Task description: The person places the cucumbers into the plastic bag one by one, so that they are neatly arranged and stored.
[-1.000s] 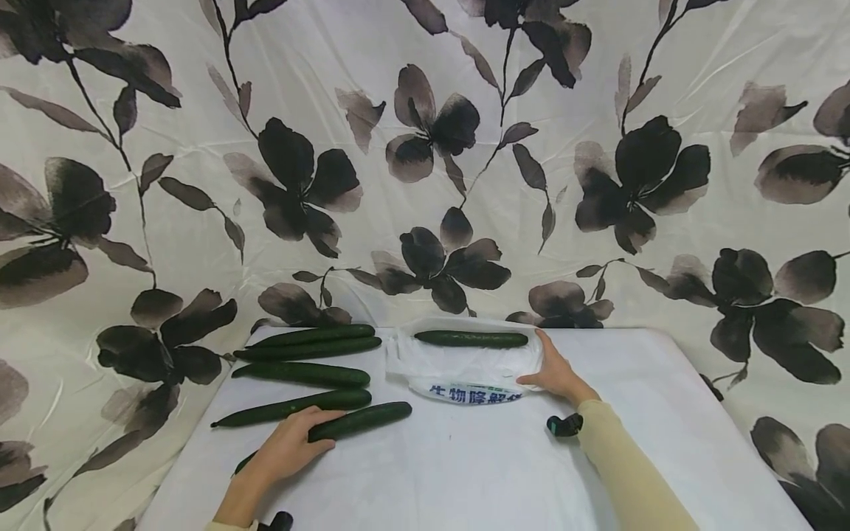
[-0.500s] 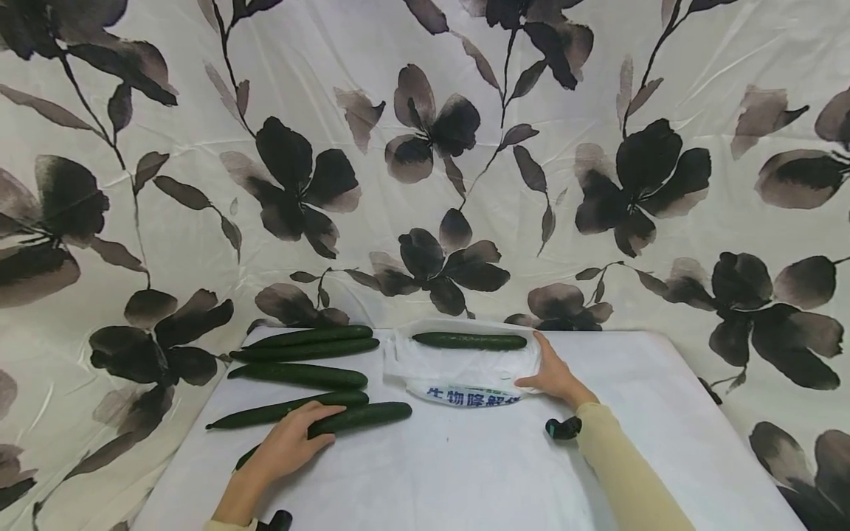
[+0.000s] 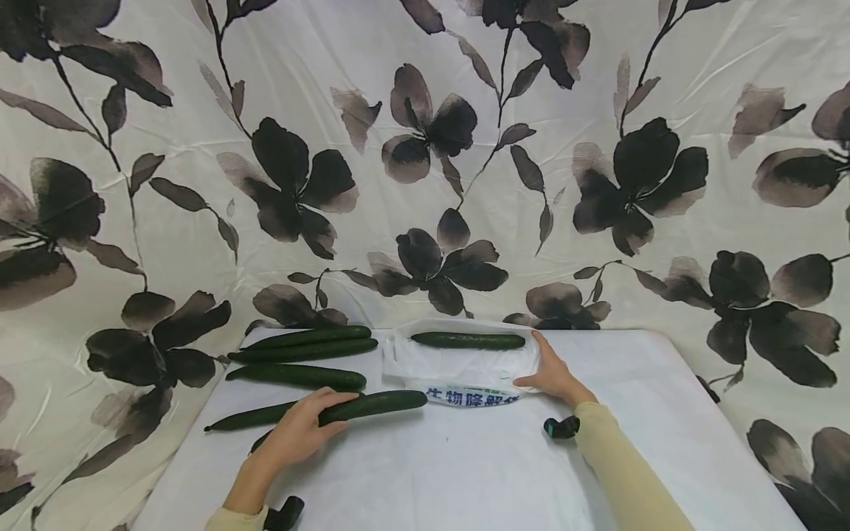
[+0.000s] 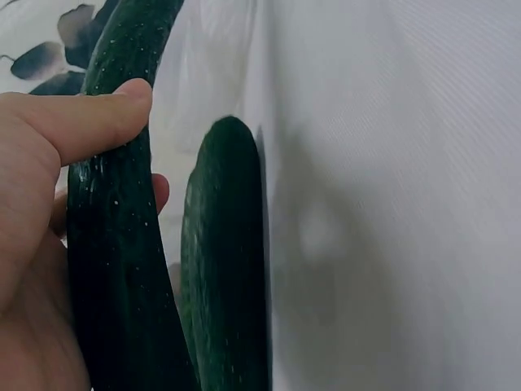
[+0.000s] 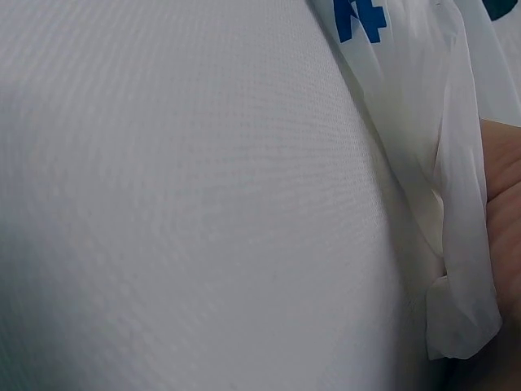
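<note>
My left hand grips a long dark green cucumber around its middle. In the left wrist view the thumb lies across this cucumber, and a fingertip shows on its far side. It is raised over another cucumber, which lies on the white cloth just beyond. A white plastic bag with blue lettering lies spread at the back, one cucumber lying in it. At the bag's right end, my right hand holds its edge between thumb and fingers; the right wrist view shows mostly folded plastic beside the palm.
Three more cucumbers lie at the back left, two side by side and one nearer. A white cloth covers the table. Behind its back edge hangs a floral curtain.
My left hand has lifted its cucumber off the cloth and moved it slightly right and away, toward the bag. The right hand and the bag have stayed in place.
</note>
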Demonstrator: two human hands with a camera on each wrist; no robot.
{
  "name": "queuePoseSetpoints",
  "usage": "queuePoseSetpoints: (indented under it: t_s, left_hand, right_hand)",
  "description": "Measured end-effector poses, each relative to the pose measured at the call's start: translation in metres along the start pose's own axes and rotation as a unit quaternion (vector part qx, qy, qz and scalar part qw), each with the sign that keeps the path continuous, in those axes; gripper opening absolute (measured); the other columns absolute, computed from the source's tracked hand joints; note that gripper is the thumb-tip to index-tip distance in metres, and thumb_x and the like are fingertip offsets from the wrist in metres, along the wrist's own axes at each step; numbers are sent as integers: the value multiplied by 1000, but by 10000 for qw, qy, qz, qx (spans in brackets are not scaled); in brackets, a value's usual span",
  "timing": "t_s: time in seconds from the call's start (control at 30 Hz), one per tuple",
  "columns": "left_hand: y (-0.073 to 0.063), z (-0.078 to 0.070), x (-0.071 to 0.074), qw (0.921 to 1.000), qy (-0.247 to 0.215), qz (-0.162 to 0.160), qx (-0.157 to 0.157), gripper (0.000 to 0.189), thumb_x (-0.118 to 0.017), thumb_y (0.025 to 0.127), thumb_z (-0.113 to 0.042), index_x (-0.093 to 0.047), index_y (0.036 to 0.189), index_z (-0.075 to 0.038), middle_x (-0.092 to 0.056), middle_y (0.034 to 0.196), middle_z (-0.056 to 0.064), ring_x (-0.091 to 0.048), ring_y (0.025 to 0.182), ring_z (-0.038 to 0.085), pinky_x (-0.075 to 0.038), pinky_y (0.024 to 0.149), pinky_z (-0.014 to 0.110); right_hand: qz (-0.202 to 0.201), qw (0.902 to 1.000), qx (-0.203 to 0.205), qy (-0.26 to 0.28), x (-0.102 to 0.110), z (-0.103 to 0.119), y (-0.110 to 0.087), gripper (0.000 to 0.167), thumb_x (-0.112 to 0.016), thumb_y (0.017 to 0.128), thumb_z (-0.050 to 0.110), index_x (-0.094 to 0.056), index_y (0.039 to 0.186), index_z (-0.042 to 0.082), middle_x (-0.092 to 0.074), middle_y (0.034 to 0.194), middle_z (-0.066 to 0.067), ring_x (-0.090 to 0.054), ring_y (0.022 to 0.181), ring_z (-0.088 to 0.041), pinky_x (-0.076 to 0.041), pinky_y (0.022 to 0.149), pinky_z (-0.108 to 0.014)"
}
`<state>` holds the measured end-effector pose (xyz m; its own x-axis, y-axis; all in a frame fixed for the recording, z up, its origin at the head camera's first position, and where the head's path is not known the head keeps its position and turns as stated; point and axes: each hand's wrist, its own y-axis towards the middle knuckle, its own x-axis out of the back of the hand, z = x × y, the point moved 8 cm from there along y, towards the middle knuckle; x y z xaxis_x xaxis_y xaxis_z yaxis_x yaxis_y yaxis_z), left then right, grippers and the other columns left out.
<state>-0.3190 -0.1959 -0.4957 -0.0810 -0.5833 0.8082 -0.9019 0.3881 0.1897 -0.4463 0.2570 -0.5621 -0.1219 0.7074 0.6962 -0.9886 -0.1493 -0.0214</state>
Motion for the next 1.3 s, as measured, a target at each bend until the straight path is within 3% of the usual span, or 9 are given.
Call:
queuePoseSetpoints:
  t_s: [0.27,0.5,0.67,0.9,1.1,1.3]
  left_hand:
    - [24,-17,-9,9998,-47,-7,-171,53,-77,85,-15,-61,131,-35,-56,112,-16,-57,101,8,-49,84,41]
    - [49,-37,-13,9993,-28,-15,-382,50,-77,86,-16,-62,131,-29,-57,108,-16,-55,96,8,-47,83,41]
    - [71,-53,-14,9982,49,-11,-604,50,-77,85,-15,-62,130,-31,-59,112,-9,-57,98,12,-49,83,41]
    - [104,-69,-19,9963,-21,42,-860,49,-76,86,-15,-62,131,-30,-59,122,-1,-57,112,21,-48,89,47]
    - [128,-85,-28,9941,54,253,-1054,49,-74,88,-18,-60,135,-28,-58,127,3,-58,110,21,-50,86,44]
    - [150,-97,-37,9926,-14,258,-1183,49,-74,89,-17,-60,135,-27,-57,127,-1,-57,111,16,-49,88,39]
  right_hand:
    - [23,10000,-29,-55,0,-2,1,127,-90,65,40,-6,156,11,-11,159,-21,-15,142,-45,-16,110,-61]
    - [115,9995,224,-195,2,3,1,111,-89,68,39,-24,151,2,-22,153,-28,-19,139,-47,-14,109,-63]
    - [212,9991,291,-213,5,11,1,108,-90,69,31,-26,150,-1,-23,152,-29,-20,139,-47,-17,111,-58]
    - [176,9991,177,-330,12,22,2,96,-85,73,12,-28,149,-2,-26,152,-28,-21,139,-46,-19,111,-58]
    - [-191,9985,296,-419,21,37,0,84,-71,70,-6,-34,146,-5,-32,147,-30,-27,136,-47,-23,110,-57]
    - [-174,9985,340,-391,19,42,-3,84,-67,69,-8,-33,145,-6,-32,147,-31,-28,136,-47,-23,110,-57]
